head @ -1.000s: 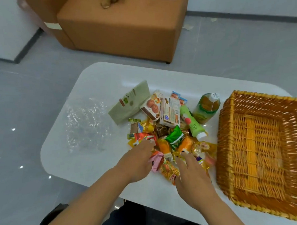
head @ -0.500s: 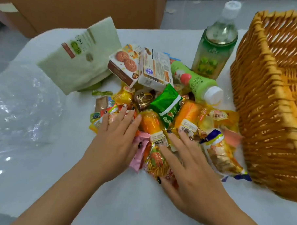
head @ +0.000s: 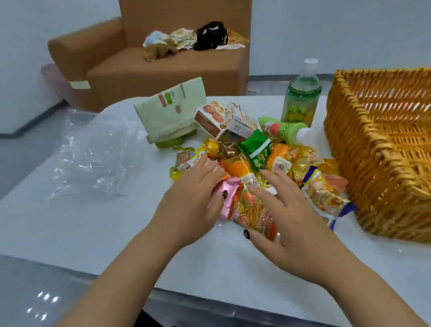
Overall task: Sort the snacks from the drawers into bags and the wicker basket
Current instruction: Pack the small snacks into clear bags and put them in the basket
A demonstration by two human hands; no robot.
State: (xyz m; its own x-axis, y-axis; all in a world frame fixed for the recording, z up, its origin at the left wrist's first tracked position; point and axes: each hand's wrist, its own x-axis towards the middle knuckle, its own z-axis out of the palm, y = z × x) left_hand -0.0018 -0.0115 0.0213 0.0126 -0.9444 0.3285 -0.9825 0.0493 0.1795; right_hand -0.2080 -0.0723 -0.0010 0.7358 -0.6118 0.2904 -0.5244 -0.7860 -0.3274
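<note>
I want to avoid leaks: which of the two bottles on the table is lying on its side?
The smaller green bottle with the white cap lies on its side behind the snack pile; the taller green-labelled bottle beside the wicker basket stands upright.

A plain pale wall (head: 339, 25) closes off the back of the room. Against it sits a boxy tan upholstered sofa (head: 164, 64), with crumpled papers and a black bundle (head: 211, 36) heaped on its seat. The glossy grey floor (head: 11, 290) catches small white light glints beside the white rounded counter (head: 71, 221).
</note>
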